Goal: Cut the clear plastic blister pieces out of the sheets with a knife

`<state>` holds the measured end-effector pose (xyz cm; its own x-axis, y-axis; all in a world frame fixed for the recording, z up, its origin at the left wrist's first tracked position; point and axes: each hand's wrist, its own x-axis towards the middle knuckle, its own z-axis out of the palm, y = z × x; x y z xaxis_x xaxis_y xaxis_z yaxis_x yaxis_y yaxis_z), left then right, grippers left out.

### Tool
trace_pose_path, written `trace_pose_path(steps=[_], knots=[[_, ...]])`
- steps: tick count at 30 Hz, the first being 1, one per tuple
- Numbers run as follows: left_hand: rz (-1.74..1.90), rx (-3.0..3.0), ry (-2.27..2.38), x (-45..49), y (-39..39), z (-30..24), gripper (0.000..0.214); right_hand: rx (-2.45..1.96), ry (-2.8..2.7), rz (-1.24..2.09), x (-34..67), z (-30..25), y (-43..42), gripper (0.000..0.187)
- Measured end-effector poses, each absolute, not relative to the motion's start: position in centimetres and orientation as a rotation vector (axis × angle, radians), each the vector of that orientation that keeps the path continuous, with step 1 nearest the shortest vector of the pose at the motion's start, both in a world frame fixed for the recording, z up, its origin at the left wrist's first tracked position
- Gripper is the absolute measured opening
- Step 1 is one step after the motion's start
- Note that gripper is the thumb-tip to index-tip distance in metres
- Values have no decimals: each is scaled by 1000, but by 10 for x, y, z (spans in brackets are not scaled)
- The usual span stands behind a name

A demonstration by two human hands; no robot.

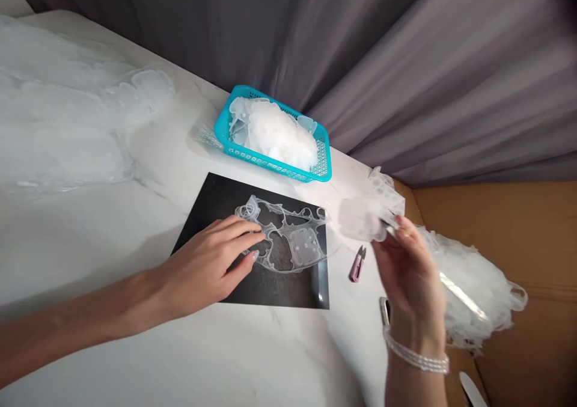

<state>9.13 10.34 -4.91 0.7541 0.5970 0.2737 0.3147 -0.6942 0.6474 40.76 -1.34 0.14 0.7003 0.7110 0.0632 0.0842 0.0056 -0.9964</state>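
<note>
A cut-out sheet of clear, rubbery plastic (pixel 303 246) lies on a black mat (pixel 279 290). My left hand (pixel 216 260) rests over its left end, fingers stretched out and touching the edge. To the right of the mat, my right hand (pixel 412 275) is closed round slim metal tweezers (pixel 462 296), whose back end sticks out behind the hand. At their tip hangs a blurred, rounded translucent piece (pixel 360 219); whether the tips or my fingers hold it I cannot tell. Pink-handled thread snips (pixel 357 265) lie on the table between mat and right hand.
A turquoise basket (pixel 274 165) heaped with translucent pieces stands behind the mat. Stacked clear sheets (pixel 63 118) cover the table's left side. At the right, a cardboard box (pixel 523 226) holds tangled clear scraps (pixel 482 275). A grey curtain (pixel 252 28) hangs behind.
</note>
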Motion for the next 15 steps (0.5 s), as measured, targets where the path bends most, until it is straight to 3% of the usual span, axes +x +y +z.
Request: trace_pose_path(steps=[5,12,15], knots=[[507,1757,614,100,108,-15,44,-1316,-650,969,319,19,9,11],[411,1069,550,92,110,4,33,-1244,-643,1106,296,35,13,9],[423,842,607,92,106,9,39,-1262,-683,1001,295,33,10,11]])
